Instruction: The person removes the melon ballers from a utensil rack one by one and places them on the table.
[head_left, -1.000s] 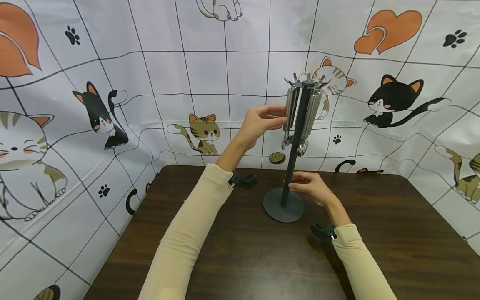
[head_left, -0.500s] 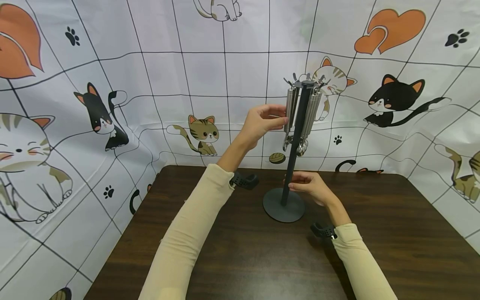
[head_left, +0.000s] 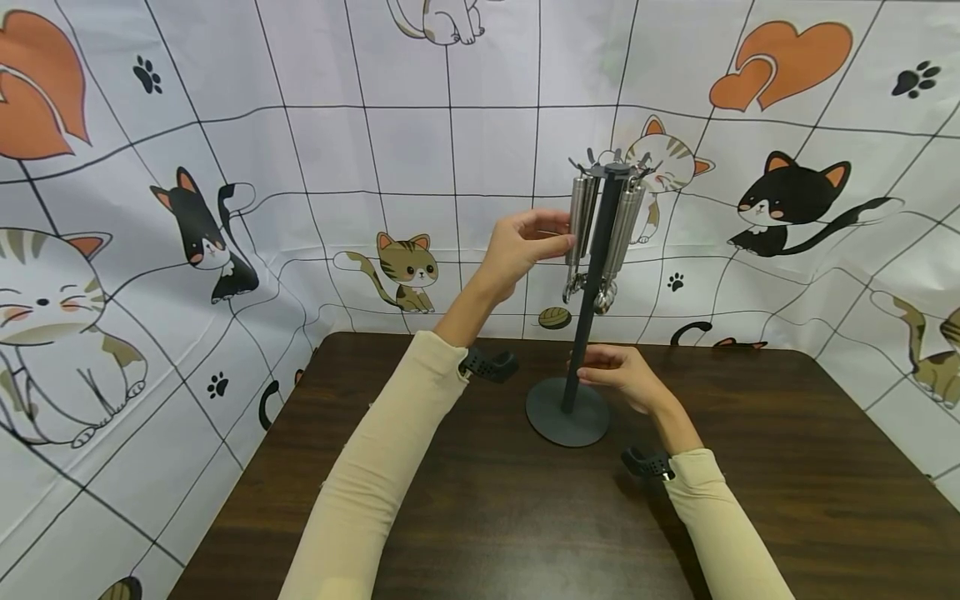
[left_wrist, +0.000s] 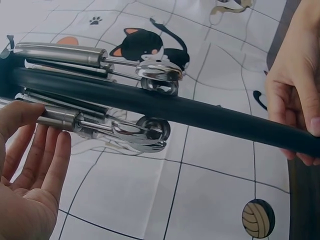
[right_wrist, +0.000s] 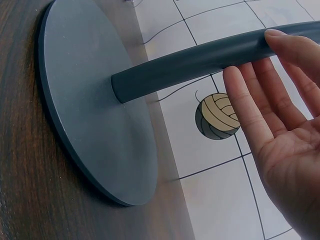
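Note:
A dark utensil stand [head_left: 589,292] has a straight pole on a round base [right_wrist: 90,140], with a ring of hooks [head_left: 611,167] at the top. Several steel-handled kitchen utensils [left_wrist: 60,54] with shiny rounded metal heads hang from it, heads down; their exact kinds are hard to tell. My left hand [head_left: 522,247] pinches the steel handle of one utensil [left_wrist: 59,119] between thumb and fingers, on the pole's left side. Low on the pole, just above the base, my right hand [head_left: 618,375] holds it with thumb and fingertips.
The stand is on a dark brown wooden table [head_left: 495,508]. Close behind the table's far edge hangs a white sheet [head_left: 495,142] printed with cats, hearts and grid lines. A dark band [head_left: 489,363] is on the left wrist, another band [head_left: 645,461] on the right.

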